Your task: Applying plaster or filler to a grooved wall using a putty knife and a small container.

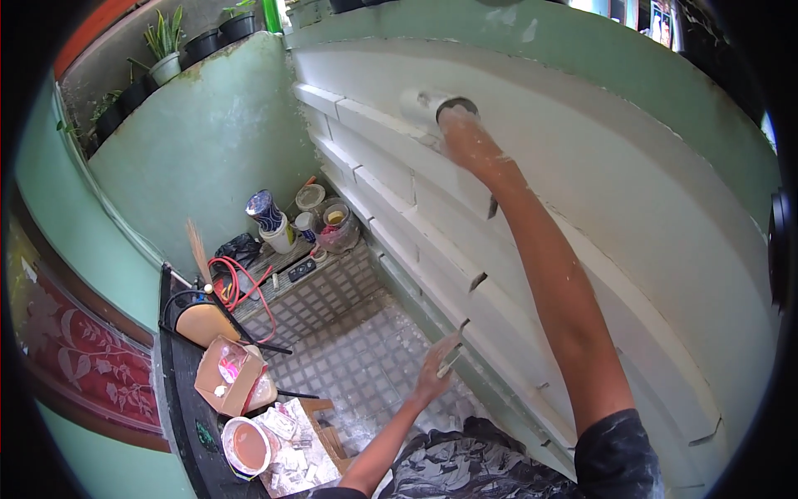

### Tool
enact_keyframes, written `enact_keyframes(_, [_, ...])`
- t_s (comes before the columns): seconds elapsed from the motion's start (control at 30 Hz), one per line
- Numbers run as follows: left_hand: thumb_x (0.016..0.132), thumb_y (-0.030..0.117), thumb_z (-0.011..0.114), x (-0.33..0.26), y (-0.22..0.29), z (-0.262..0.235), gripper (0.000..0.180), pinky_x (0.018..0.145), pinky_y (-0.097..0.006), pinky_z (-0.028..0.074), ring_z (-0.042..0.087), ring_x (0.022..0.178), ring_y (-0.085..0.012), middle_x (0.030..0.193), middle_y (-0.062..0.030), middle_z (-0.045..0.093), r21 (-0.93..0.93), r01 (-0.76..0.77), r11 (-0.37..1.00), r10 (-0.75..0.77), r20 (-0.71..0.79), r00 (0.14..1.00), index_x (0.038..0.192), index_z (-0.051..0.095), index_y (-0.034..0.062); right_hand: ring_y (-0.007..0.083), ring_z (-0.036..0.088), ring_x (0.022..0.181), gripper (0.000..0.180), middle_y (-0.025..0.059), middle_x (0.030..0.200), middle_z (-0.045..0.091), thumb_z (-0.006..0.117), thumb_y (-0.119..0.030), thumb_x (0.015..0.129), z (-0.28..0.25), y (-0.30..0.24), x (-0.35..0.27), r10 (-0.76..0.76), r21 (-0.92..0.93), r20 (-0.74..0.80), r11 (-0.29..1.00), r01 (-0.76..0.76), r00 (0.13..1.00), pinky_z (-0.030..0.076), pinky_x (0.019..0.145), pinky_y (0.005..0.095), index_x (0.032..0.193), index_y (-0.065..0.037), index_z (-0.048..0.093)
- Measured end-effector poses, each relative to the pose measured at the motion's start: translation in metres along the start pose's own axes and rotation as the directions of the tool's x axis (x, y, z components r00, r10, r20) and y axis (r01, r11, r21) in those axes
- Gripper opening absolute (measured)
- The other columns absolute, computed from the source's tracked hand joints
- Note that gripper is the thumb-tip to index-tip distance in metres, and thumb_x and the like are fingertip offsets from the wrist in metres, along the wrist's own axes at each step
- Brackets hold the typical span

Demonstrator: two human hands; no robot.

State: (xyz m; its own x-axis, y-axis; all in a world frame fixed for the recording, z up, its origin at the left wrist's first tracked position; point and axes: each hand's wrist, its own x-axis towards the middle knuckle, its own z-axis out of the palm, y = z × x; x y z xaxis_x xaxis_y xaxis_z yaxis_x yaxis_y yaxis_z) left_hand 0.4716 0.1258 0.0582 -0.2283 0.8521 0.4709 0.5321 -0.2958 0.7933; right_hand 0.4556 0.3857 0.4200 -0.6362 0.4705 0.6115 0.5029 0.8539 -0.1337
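Observation:
My right arm reaches up to the white plastered wall (573, 133). My right hand (467, 137) is closed on a round, dark-edged thing (458, 106) pressed to the wall's upper part; its kind is hidden by my fingers. Beside it on the wall is a smooth pale patch (418, 106). Lower down, near the stepped white ledges (416, 212), my left hand (432, 374) is closed on a thin pale tool (450, 363), too small to name. Pale dust covers parts of both hands.
Below me is a tiled floor (366, 341). On the left stand a bucket of pinkish liquid (248, 445), a cardboard box (226, 384) and a chair (204, 323). Tubs, including a clear container (337, 233), and a red hose (241, 283) occupy the far corner. Potted plants (166, 66) line the green wall.

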Motion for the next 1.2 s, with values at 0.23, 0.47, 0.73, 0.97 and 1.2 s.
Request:
enact_keyframes(0.23, [0.061,-0.014,0.055,-0.064,-0.014,-0.017,0.054,0.108,-0.041,0.033,0.043,0.128,-0.0311,0.133,-0.0105,0.051,0.082,0.086,0.993,-0.079,-0.083,0.993,0.106,0.068,0.0129,0.0423,0.055,0.100,0.028,0.0257,0.104,0.060,0.055,0.003,0.075,0.086,0.014,0.016,-0.230,0.047,-0.394,0.962,0.269,0.890,0.045,0.088,0.0478,0.102,0.000,0.060])
enact_keyframes(0.47, [0.061,-0.010,0.054,-0.090,0.002,-0.046,0.046,0.107,-0.043,0.035,0.044,0.127,-0.0323,0.127,-0.0100,0.054,0.059,0.186,0.981,-0.173,-0.173,0.969,0.099,0.069,0.0104,0.0404,0.056,0.104,0.026,0.0238,0.108,0.060,0.052,0.000,0.079,0.091,0.025,0.039,0.009,0.041,0.016,0.999,-0.009,1.000,0.045,0.091,0.0475,0.104,0.001,0.060])
enact_keyframes(0.73, [0.062,-0.007,0.048,-0.114,-0.007,-0.063,0.046,0.107,-0.039,0.032,0.046,0.125,-0.0272,0.123,-0.0093,0.057,-0.226,0.319,0.920,-0.369,-0.236,0.899,0.105,0.062,0.0034,0.0418,0.056,0.107,0.025,0.0272,0.110,0.059,0.052,0.001,0.077,0.073,0.007,0.038,0.153,0.080,0.062,0.984,-0.158,0.986,0.044,0.094,0.0459,0.101,0.006,0.058])
enact_keyframes(0.97, [0.061,-0.007,0.047,-0.122,-0.009,-0.093,0.045,0.107,-0.038,0.033,0.045,0.125,-0.0271,0.121,-0.0082,0.059,-0.096,0.273,0.957,-0.289,-0.285,0.914,0.102,0.064,0.0021,0.0412,0.058,0.101,0.028,0.0266,0.106,0.060,0.054,0.002,0.075,0.042,-0.032,0.015,0.007,0.029,0.059,1.000,-0.009,0.998,0.045,0.090,0.0469,0.103,0.004,0.059])
enact_keyframes(1.2, [0.063,-0.009,0.046,-0.124,-0.017,-0.115,0.055,0.104,-0.038,0.036,0.062,0.106,-0.0262,0.115,-0.0132,0.061,-0.177,0.354,0.918,-0.393,-0.303,0.868,0.117,0.052,0.0016,0.0394,0.061,0.094,0.017,0.0239,0.098,0.063,0.054,-0.008,0.084,0.144,-0.005,0.045,-0.054,-0.150,0.011,0.987,0.055,0.998,0.049,0.080,0.0463,0.095,0.003,0.061])
